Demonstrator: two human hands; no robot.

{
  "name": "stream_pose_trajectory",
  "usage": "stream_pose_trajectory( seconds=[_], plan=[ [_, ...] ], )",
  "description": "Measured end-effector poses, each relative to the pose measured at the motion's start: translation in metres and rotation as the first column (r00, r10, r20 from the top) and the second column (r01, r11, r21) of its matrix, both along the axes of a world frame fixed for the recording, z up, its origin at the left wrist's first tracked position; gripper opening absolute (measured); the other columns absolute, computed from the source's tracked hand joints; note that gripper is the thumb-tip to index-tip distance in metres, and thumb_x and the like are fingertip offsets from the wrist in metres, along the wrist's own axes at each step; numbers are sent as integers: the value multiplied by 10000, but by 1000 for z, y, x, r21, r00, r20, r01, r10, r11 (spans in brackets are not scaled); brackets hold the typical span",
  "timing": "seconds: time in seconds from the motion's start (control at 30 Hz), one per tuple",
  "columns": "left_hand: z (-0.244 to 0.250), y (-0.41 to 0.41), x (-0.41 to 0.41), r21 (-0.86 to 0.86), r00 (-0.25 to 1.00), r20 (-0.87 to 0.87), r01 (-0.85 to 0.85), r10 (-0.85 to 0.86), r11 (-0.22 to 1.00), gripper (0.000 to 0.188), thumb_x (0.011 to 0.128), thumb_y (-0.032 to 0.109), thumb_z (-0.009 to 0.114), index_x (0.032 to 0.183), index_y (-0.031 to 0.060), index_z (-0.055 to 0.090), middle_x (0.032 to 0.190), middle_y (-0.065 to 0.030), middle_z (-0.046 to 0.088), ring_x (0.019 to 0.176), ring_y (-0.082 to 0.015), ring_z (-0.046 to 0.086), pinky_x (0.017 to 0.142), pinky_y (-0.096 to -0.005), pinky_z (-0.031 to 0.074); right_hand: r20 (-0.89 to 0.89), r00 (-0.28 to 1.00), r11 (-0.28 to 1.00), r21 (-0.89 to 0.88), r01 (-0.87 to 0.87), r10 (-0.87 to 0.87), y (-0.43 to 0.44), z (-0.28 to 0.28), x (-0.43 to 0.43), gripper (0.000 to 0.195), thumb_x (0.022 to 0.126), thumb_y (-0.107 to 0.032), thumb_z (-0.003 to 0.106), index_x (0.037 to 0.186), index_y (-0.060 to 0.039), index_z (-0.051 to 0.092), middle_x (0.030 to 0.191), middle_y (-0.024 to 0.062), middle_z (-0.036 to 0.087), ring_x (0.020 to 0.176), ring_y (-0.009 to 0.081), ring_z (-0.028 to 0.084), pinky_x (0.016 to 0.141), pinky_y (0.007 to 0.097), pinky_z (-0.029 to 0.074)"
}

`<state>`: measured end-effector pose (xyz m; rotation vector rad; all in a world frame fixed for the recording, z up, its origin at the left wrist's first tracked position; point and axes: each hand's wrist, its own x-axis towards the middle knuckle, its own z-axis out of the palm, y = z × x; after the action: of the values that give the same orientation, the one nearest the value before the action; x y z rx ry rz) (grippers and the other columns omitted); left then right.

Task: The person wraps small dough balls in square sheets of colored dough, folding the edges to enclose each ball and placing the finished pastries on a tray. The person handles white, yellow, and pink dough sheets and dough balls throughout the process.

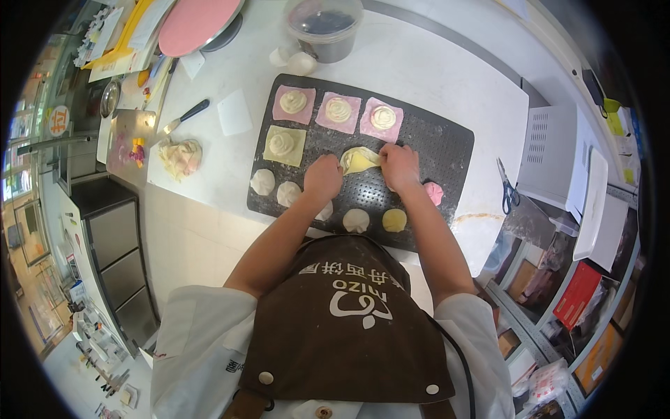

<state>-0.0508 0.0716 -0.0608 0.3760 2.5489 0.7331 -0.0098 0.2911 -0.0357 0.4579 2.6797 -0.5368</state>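
Note:
Between my two hands lies a yellow dough wrapper (361, 159) with cream inside, on a black perforated mat (445, 141). My left hand (323, 179) pinches its left end, and my right hand (399, 165) grips the right end. Above them on the mat sit pink squares (338, 111) topped with piped cream, in a row of three. A pale yellow square (284, 145) with a cream swirl is at the left. Closed white balls (262, 182), a yellow ball (394, 220) and a pink ball (433, 194) line the lower part; my forearms partly cover some.
A lidded plastic tub (324, 31) stands at the back. To the left are a spatula (187, 116), a white scraper (234, 112), a crumpled dough-like heap (180, 158) and a pink turntable (196, 23). Scissors (506, 186) lie at the right table edge, near shelves (565, 293).

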Motion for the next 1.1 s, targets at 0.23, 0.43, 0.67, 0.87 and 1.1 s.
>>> stream_pose_trajectory(
  seconds=[0.23, 0.43, 0.67, 0.87, 1.1],
  plan=[
    [16, -15, -20, -171, 999, -47, -13, 5, 985, 135, 991, 62, 516, 1113, 7, 515, 1066, -245, 677, 973, -452, 702, 837, -540, 574, 75, 997, 995, 99, -5, -3, 17, 10, 5, 184, 983, -255, 613, 1053, -154, 751, 1057, 77, 767, 1109, 296, 644, 997, 459, 434],
    [26, -11, -38, -34, 998, -65, 20, -23, 999, 111, 968, 55, 565, 1067, 9, 548, 1064, -225, 683, 997, -428, 703, 865, -517, 570, 49, 987, 987, -51, 155, -152, 22, 4, 1, 218, 944, -301, 640, 1045, -146, 755, 1025, 107, 781, 1036, 319, 709, 961, 478, 495],
    [22, 21, -38, 361, 974, -203, 168, -99, 917, 162, 947, 127, 662, 1081, 37, 653, 1035, -166, 707, 948, -379, 692, 829, -488, 552, -57, 935, 845, -449, 290, -351, -6, -5, -15, 262, 889, -265, 715, 1068, -78, 753, 994, 132, 783, 951, 317, 749, 861, 407, 579],
    [27, 28, -42, 282, 944, -232, 294, -233, 913, 116, 912, 117, 689, 1006, 57, 660, 953, -139, 690, 864, -372, 688, 757, -471, 555, 7, 886, 655, -671, 347, -463, -15, -30, -11, 264, 907, -225, 732, 1055, -8, 757, 956, 128, 785, 869, 230, 751, 807, 358, 574],
    [42, 17, -21, 334, 943, -281, 270, -178, 903, 105, 890, 96, 704, 978, 66, 657, 908, -124, 673, 813, -364, 681, 710, -461, 553, 47, 870, 490, -810, 321, -492, -32, -8, 6, 230, 989, -134, 646, 1109, 30, 752, 864, 57, 732, 768, 113, 639, 720, 295, 517]
  ],
)
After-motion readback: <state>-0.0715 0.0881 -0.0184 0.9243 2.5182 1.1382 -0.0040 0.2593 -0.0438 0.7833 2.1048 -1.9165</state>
